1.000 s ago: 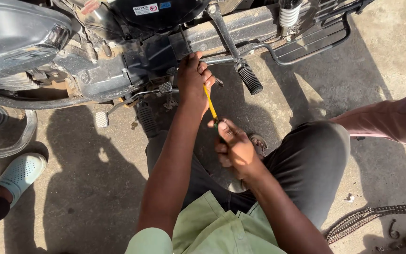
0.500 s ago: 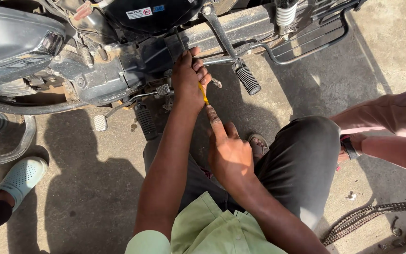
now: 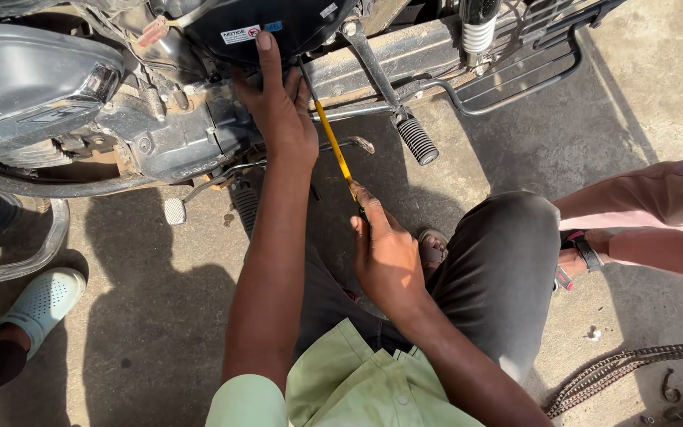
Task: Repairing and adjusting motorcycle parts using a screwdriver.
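I squat beside a motorcycle [image 3: 160,134] on concrete. My left hand [image 3: 278,111] lies flat against the black side panel [image 3: 278,24] above the engine, fingers spread and pointing up. My right hand [image 3: 385,253] grips the lower end of a long yellow-shafted tool [image 3: 333,146], a screwdriver by its look. The shaft slants up and left, and its tip goes in beside my left hand near the panel's lower edge. My dark-trousered knee [image 3: 499,269] is under my right forearm.
A footpeg with a ribbed rubber end [image 3: 416,141] sticks out right of the tool. A brake pedal [image 3: 174,210] sits lower left. Another person's arm in a pink sleeve [image 3: 658,213] reaches in from the right. A pale shoe [image 3: 41,304] stands at left. A loose chain [image 3: 626,368] lies at lower right.
My left hand slid up from the engine area onto the black side panel. My right hand kept hold of the yellow tool, whose shaft now shows longer. The view came closer to the motorcycle.
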